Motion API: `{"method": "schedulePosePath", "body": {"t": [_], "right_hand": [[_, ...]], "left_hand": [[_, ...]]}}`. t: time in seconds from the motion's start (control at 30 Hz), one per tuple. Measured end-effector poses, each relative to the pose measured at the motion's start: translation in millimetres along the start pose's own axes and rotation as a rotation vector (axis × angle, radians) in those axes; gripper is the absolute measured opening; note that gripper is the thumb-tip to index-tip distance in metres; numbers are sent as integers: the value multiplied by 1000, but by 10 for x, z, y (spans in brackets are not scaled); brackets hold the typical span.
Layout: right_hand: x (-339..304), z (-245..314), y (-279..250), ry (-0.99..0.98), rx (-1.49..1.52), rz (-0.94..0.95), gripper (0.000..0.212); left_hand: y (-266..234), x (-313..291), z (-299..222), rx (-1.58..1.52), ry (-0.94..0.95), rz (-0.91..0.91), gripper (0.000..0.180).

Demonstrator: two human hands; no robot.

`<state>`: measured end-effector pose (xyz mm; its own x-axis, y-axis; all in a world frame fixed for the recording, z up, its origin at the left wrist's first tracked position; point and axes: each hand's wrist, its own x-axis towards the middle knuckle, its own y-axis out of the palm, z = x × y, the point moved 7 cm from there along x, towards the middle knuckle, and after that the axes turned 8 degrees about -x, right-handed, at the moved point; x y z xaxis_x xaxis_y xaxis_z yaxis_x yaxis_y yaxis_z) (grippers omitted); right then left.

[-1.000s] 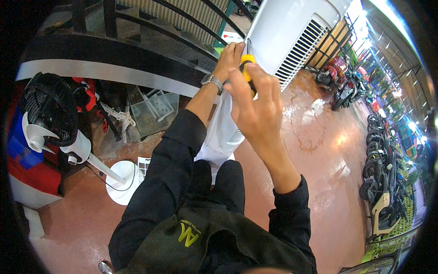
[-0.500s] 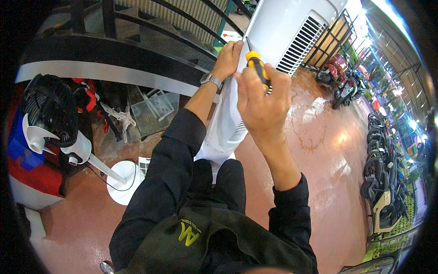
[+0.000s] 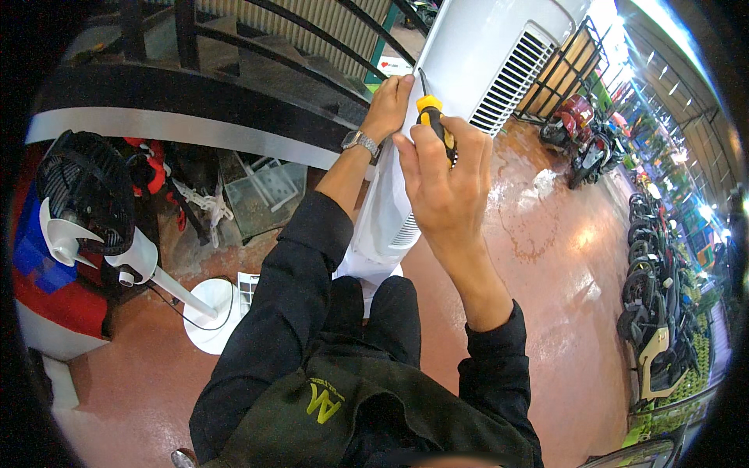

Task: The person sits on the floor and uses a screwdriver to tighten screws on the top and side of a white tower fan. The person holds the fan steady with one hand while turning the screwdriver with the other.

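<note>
A tall white floor-standing appliance [image 3: 460, 54] with slatted vents, like an air conditioner or cooler, rises in front of me and runs down between my knees. My right hand [image 3: 449, 175] is closed round the yellow and black handle of a screwdriver [image 3: 431, 109]. Its thin metal shaft points away from me, and its tip meets the appliance's left side near the edge. Close to that tip, my left hand [image 3: 388, 107] grips the appliance's left edge, fingers bent and together. Whether a screw sits under the tip is too small to tell.
A pedestal fan with its black cage [image 3: 84, 191] and white round base [image 3: 211, 316] stands at left. Behind it lie a clear plastic bin [image 3: 265, 187] and clutter under a staircase with black rails [image 3: 187, 35]. Motorbikes [image 3: 585, 144] are parked at right on the reddish floor [image 3: 546, 312].
My right hand has shifted slightly left, and its fingers have opened out a little on the screwdriver handle. The tip stays by the appliance's edge; my left hand keeps its place.
</note>
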<state>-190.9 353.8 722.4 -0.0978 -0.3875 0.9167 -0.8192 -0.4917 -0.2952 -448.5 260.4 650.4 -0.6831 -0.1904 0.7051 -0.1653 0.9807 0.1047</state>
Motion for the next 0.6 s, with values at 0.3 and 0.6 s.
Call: {"method": "schedulePosePath", "body": {"t": [0.3,0.6], "right_hand": [[33,50,-19,-34,-21,-6,45],[81,34,-128,-77,-33,-17,51]], "left_hand": [[35,10,-22,41,42,-7,46],[47,-45,-79,19,28,-6,49]]}}
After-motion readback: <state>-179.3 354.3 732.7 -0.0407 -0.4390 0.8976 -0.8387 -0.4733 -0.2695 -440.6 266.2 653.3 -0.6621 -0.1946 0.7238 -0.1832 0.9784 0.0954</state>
